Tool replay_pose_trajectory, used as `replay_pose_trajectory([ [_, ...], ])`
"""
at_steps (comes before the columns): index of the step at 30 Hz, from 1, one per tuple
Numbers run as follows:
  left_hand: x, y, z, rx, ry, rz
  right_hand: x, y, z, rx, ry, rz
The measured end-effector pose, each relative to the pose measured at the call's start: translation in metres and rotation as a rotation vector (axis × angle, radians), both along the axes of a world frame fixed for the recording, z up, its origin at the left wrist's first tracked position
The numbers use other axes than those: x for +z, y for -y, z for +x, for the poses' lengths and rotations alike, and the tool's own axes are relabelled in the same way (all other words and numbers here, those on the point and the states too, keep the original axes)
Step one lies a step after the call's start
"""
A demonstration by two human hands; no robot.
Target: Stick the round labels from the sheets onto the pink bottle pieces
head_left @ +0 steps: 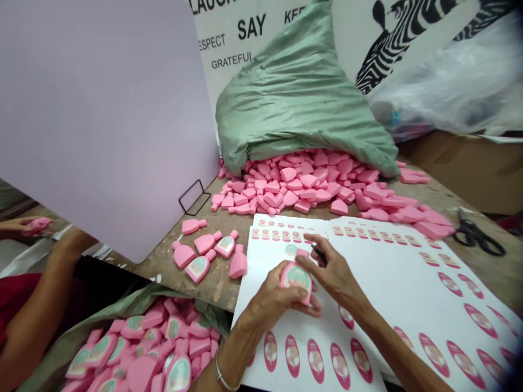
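Observation:
My left hand point(278, 296) is shut around a pink bottle-shaped foam piece point(296, 276) with a green-and-cream oval label on its face. My right hand point(335, 271) is close above that piece, pinching a slim dark tool point(319, 253) whose tip is near the piece's neck. Both hands hover over white sticker sheets point(408, 283) printed with rows of pink oval labels. Several of the labels are peeled off, and one pale oval sticker point(291, 250) lies just beyond my hands. A bangle point(224, 375) circles my left wrist.
Unlabelled pink pieces point(294, 185) spill from a green sack point(300, 98) across a worn wooden table point(196, 261). Labelled pieces fill a sack point(139, 348) at lower left. A co-worker's arm point(36, 294) is left, beside a lilac board point(98, 120). Black scissors point(476, 237) lie right.

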State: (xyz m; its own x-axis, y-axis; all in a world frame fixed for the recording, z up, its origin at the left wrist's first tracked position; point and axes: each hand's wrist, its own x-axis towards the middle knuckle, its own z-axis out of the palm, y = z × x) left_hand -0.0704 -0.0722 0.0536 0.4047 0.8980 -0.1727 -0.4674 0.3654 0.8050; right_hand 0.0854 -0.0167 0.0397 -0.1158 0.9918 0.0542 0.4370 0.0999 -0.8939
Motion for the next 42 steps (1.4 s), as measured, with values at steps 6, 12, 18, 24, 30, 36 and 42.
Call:
replay_pose_trajectory([
  [6, -0.015, -0.009, -0.034, 0.416, -0.935, 0.245, -0.016, -0.07, -0.009, 0.003, 0.24, 0.158],
  [12, -0.042, -0.034, -0.06, 0.617, -1.508, 0.359, -0.013, -0.125, -0.075, -0.018, 0.398, 0.313],
  [18, -0.033, -0.037, -0.086, 0.648, -1.841, 0.319, 0.0, -0.136, -0.069, -0.016, 0.405, 0.288],
  [24, -0.007, -0.039, -0.07, 0.53, -1.571, 0.718, 0.039, -0.097, -0.019, 0.382, 0.401, 0.138],
  [30, 0.01, -0.022, -0.045, 0.087, -1.153, 0.504, 0.027, -0.03, 0.0, 0.523, 0.308, 0.118],
  [36, -0.011, -0.018, -0.042, 0.325, -1.001, 0.225, -0.031, 0.016, 0.051, 0.276, 0.792, 0.369],
  [42, -0.023, -0.028, -0.013, 0.279, -0.931, 0.221, -0.041, 0.018, 0.081, 0.191, 0.814, 0.341],
])
